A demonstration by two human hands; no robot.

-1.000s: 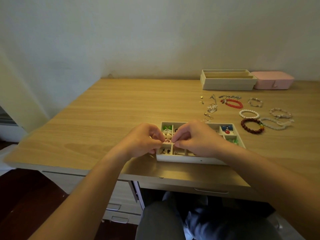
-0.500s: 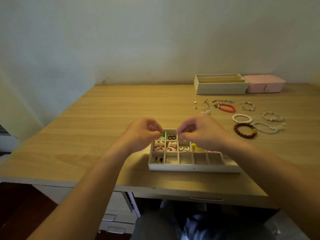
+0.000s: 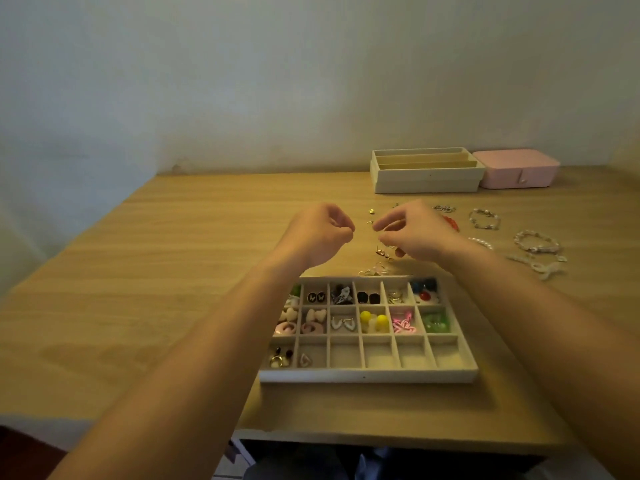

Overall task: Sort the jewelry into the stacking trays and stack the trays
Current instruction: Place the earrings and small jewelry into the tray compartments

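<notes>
Head view: I judge earring-sorting underway. Left hand (image 3: 317,233) and right hand (image 3: 417,230) hover beyond the tray (image 3: 367,375), fingers (image 3: 341,226) curled; whether they pinch anything, I cannot tell. Next: finely pinch loose earrings (image 3: 382,252) on the desk (image 3: 207,271).

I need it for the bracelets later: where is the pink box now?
In the head view, the pink box stands at the far right edge of the desk, directly right of the stacked cream trays and behind the loose bracelets.
</notes>
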